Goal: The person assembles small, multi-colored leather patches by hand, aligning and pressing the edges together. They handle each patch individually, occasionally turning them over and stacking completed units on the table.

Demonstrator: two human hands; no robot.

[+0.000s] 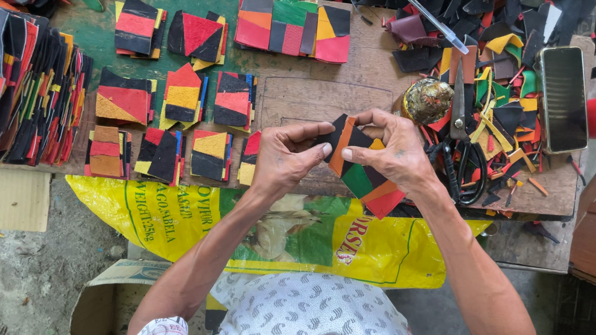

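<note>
Both hands hold one patchwork piece (364,176) of black, orange, green and red material over the wooden work board (308,98). My left hand (287,158) pinches its left edge with thumb and fingers. My right hand (393,150) grips its top and right side. The piece hangs just above the board's front edge.
Small stacks of coloured patchwork squares (183,95) lie in rows on the board's left half. Tall piles of pieces (6,92) stand at far left. Scissors (466,149), scraps, a phone (564,97) and a round tin (428,100) sit to the right. A yellow sack (172,220) hangs in front.
</note>
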